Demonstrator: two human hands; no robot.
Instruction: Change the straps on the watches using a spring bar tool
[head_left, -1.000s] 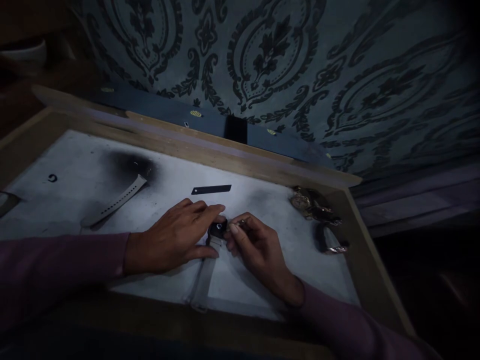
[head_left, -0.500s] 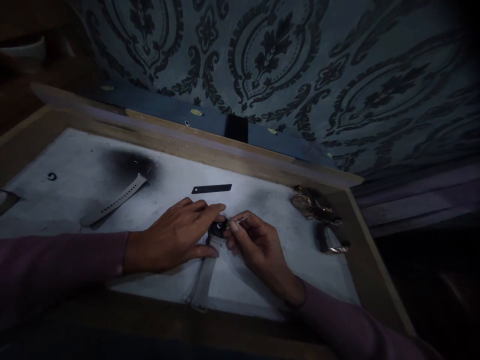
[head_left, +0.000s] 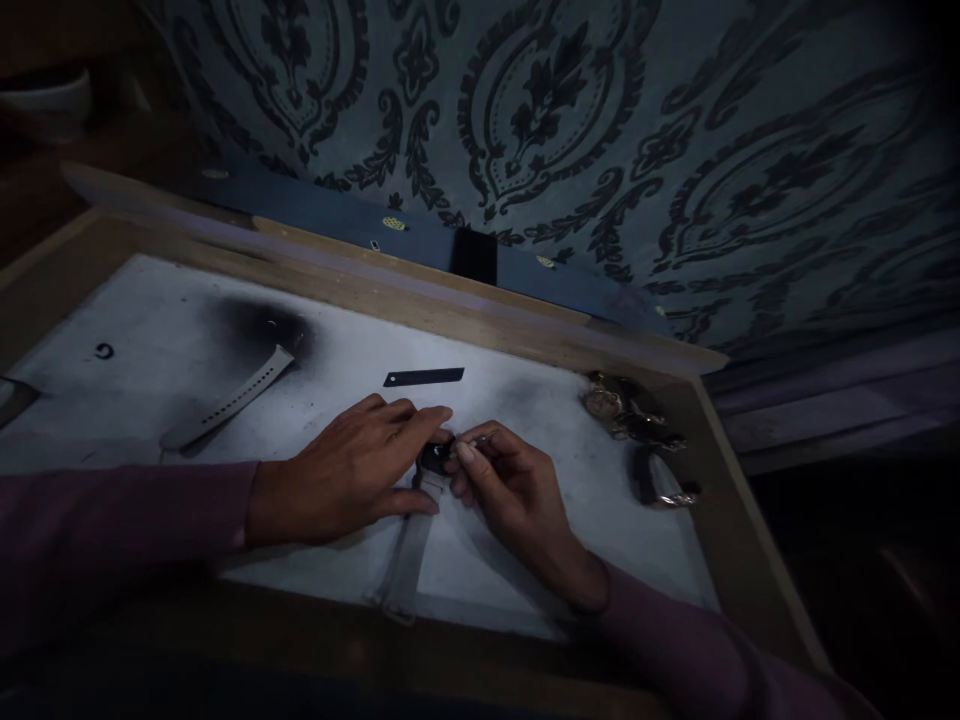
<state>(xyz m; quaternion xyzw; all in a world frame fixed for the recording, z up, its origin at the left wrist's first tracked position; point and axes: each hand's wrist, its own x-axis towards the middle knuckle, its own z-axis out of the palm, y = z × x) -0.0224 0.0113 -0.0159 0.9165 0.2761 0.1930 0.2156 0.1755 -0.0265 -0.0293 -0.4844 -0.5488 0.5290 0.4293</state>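
A watch with a dark case [head_left: 435, 458] lies face-down or face-up, I cannot tell which, on the white surface. Its pale strap [head_left: 409, 560] runs toward the near edge. My left hand [head_left: 345, 465] grips the case from the left, thumb below and fingers above. In the pinch of my right hand [head_left: 506, 490] is a thin metal tool [head_left: 482, 440], pointing at the right side of the case; its working tip is hidden by the fingers. Left of my hands lies a loose pale strap piece [head_left: 236, 403] with a row of holes.
A flat dark blade-shaped strip [head_left: 424, 377] lies beyond my hands. Several watches [head_left: 626, 410] sit at the right. A small dark curl [head_left: 103, 351] is at the far left. A raised wooden rim [head_left: 360, 280] borders the tray, with a black object [head_left: 475, 257] behind it.
The tool and the fingers of my right hand have shifted very slightly at the watch case. My left hand stays in place.
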